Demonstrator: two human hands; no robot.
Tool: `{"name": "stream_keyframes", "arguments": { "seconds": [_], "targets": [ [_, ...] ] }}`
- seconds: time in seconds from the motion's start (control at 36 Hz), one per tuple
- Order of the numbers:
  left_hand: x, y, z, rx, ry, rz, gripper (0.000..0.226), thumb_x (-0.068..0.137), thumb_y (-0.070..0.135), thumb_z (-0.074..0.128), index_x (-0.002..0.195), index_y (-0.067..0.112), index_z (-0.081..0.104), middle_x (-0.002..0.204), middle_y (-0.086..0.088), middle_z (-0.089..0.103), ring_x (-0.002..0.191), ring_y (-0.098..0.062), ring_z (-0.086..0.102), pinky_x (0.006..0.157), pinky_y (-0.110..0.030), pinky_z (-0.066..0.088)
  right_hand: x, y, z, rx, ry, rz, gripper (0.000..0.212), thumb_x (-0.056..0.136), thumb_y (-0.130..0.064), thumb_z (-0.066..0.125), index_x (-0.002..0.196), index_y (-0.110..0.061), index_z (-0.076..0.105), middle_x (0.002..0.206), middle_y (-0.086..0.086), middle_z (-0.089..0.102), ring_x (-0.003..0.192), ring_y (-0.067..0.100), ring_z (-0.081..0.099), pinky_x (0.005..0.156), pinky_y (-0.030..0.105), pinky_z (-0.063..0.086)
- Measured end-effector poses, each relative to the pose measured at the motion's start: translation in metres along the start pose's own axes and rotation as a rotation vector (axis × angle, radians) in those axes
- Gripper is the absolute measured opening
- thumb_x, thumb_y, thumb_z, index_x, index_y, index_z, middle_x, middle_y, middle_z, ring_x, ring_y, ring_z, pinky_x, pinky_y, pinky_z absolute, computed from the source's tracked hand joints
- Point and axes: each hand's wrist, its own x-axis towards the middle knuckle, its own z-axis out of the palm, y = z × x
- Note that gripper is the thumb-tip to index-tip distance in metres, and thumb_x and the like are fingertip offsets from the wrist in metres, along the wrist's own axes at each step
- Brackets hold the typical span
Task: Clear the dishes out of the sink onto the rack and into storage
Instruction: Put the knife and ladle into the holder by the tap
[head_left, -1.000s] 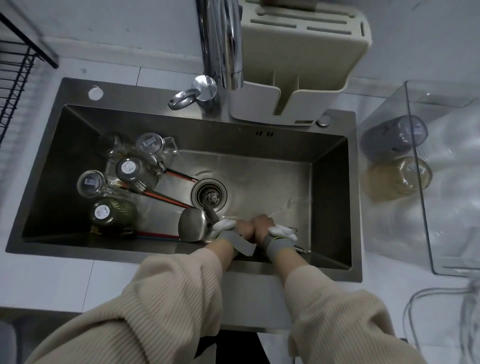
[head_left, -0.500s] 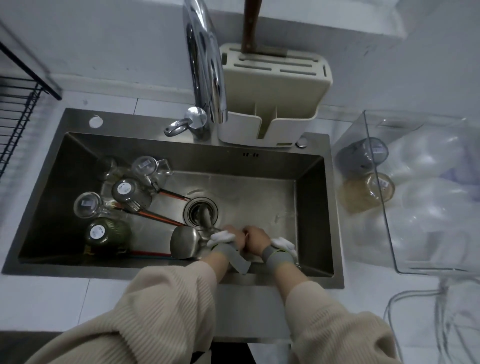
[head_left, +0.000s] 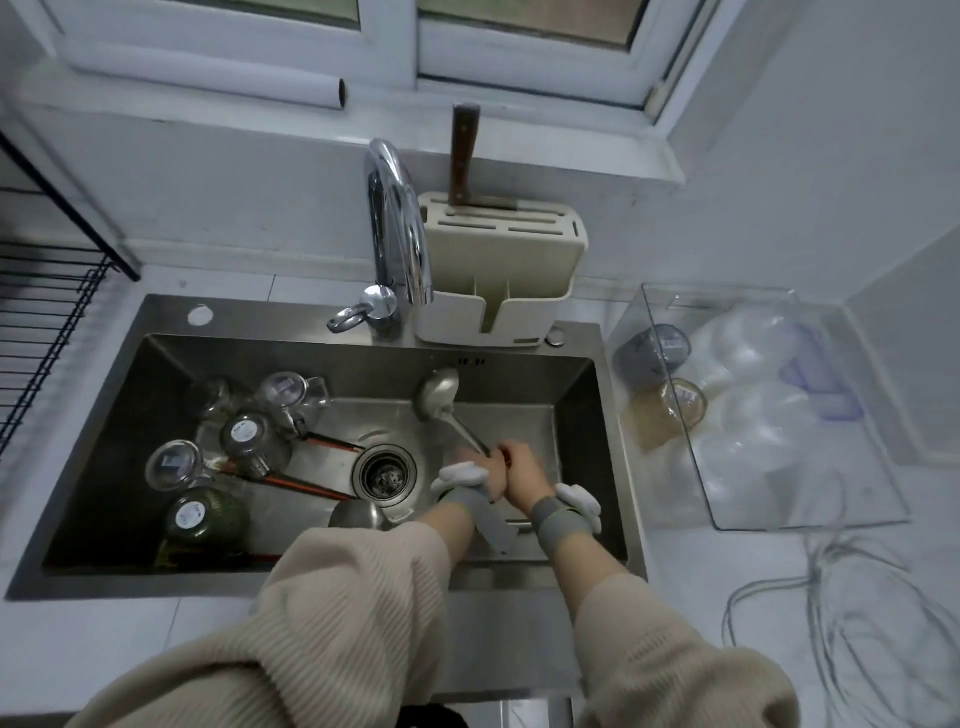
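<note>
Down in the steel sink (head_left: 576, 415), my left hand (head_left: 485, 475) and my right hand (head_left: 524, 467) are pressed together, both closed around the handle end of a metal ladle (head_left: 441, 392). Its bowl points up toward the sink's back wall. A second metal ladle bowl (head_left: 356, 514) lies by the drain (head_left: 384, 473), partly hidden by my left sleeve. Several upturned glasses (head_left: 249, 439) and a green glass (head_left: 200, 517) sit at the sink's left, with red-brown chopsticks (head_left: 296, 483) among them.
A black wire rack (head_left: 41, 332) stands on the counter to the left. The faucet (head_left: 397, 223) and a beige knife block (head_left: 498, 270) with one knife stand behind the sink. A clear storage box (head_left: 810, 522) on the right holds cups and containers. Thin wires (head_left: 831, 623) lie near it.
A ladle now stands raised from my joined hands toward the sink's back wall. My hands have shifted right of the drain, and the view has tilted up to show the window.
</note>
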Motion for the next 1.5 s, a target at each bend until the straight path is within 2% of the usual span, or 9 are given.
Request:
{"name": "stream_keyframes", "arguments": {
  "seconds": [0.06,0.17,0.33,0.58,0.72,0.83,1.03,1.22,1.5],
  "targets": [
    [-0.006,0.014,-0.006,-0.041,-0.167,0.143,0.041,0.102,0.041,0.038,0.099,0.007,0.061,0.111,-0.013,0.061,0.115,-0.032,0.058,0.084,-0.033,0.041,-0.002,-0.005,-0.006,0.089,0.021,-0.051,0.021,0.093,-0.005,0.048,0.078,-0.019,0.051,0.084,0.010,0.056,0.082,0.019,0.050,0.078,0.038,0.044],
    [-0.010,0.021,-0.008,-0.077,-0.054,0.354,0.038,0.100,0.041,0.041,0.113,0.011,0.060,0.119,-0.017,0.054,0.111,-0.036,0.054,0.093,-0.036,0.041,-0.011,-0.011,-0.021,0.318,0.082,-0.078,0.023,0.085,0.010,0.052,0.078,-0.012,0.053,0.083,0.012,0.061,0.086,0.017,0.055,0.081,0.036,0.048],
    [-0.023,0.038,-0.016,-0.159,0.049,0.580,0.026,0.100,0.026,0.046,0.110,0.010,0.064,0.113,-0.016,0.053,0.106,-0.033,0.053,0.090,-0.035,0.041,-0.021,-0.018,-0.044,0.422,0.246,-0.074,0.023,0.081,0.018,0.049,0.096,0.008,0.063,0.091,0.018,0.064,0.084,0.014,0.058,0.067,0.003,0.044],
    [-0.057,0.096,-0.041,-0.240,0.156,0.923,0.024,0.097,0.028,0.053,0.109,0.010,0.064,0.108,-0.010,0.054,0.103,-0.025,0.051,0.087,-0.036,0.043,-0.015,-0.048,-0.090,0.345,0.609,-0.125,0.019,0.089,-0.003,0.049,0.076,-0.016,0.053,0.079,0.008,0.058,0.073,0.020,0.051,0.067,0.039,0.044],
    [-0.072,0.146,-0.077,-0.273,0.249,1.172,0.019,0.094,0.021,0.059,0.109,0.013,0.069,0.099,-0.009,0.059,0.095,-0.025,0.056,0.083,-0.031,0.043,-0.003,-0.084,-0.136,0.302,0.841,-0.168,0.009,0.091,-0.001,0.051,0.086,-0.004,0.059,0.086,0.016,0.063,0.072,0.017,0.049,0.060,0.017,0.029],
    [-0.082,0.183,-0.108,-0.347,0.287,1.294,0.019,0.093,0.021,0.061,0.108,0.016,0.071,0.096,-0.004,0.060,0.090,-0.020,0.060,0.078,-0.019,0.041,0.002,-0.116,-0.168,0.311,0.907,-0.280,0.016,0.093,-0.008,0.048,0.103,0.000,0.056,0.096,0.014,0.057,0.081,0.019,0.047,0.070,0.033,0.039],
    [-0.079,0.209,-0.136,-0.557,0.249,1.323,0.028,0.096,0.011,0.051,0.116,0.017,0.069,0.106,0.003,0.066,0.093,-0.013,0.063,0.082,-0.024,0.050,0.016,-0.160,-0.201,0.499,0.934,-0.388,0.050,0.081,-0.041,0.036,0.100,-0.001,0.058,0.099,0.016,0.059,0.083,0.025,0.054,0.074,0.040,0.045],
    [-0.066,0.213,-0.130,-0.636,0.202,1.277,0.032,0.096,0.007,0.047,0.118,0.014,0.068,0.114,0.001,0.067,0.104,-0.012,0.062,0.092,-0.020,0.048,0.031,-0.170,-0.202,0.500,0.931,-0.323,0.039,0.080,-0.037,0.033,0.088,-0.006,0.055,0.094,0.013,0.056,0.078,0.020,0.050,0.073,0.036,0.042],
    [-0.032,0.198,-0.100,-0.305,-0.091,1.036,0.041,0.101,0.018,0.039,0.140,0.022,0.052,0.146,0.006,0.048,0.135,-0.015,0.042,0.111,-0.022,0.028,0.064,-0.121,-0.180,0.262,0.755,-0.097,0.017,0.098,-0.010,0.043,0.097,-0.002,0.057,0.101,0.018,0.061,0.094,0.032,0.058,0.072,0.030,0.036]
  ]
}}
